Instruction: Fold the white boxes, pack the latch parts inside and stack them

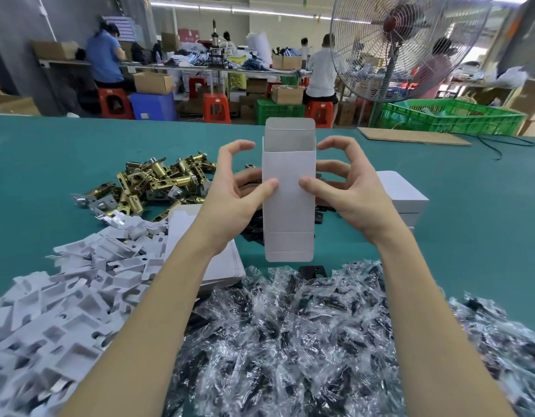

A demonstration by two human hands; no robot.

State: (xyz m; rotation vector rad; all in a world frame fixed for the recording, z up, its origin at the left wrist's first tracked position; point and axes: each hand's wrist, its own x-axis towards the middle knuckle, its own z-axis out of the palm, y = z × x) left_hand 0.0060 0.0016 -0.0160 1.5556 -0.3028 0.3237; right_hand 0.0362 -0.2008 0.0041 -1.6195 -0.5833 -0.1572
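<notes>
White box [288,203] pinched between both hands' curled fingers [267,185].

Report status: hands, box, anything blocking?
Both hands, left hand and right hand, grip white box, thumbs on front. Top flap open, box empty. Nothing blocking.

Behind the tall white cardboard box [288,203] we lose the lower fingers of both hands and part of the black flat parts [254,233]. Below the box, the clear plastic packets [305,341] blur and run off the bottom edge; we cannot tell their contents.
</notes>
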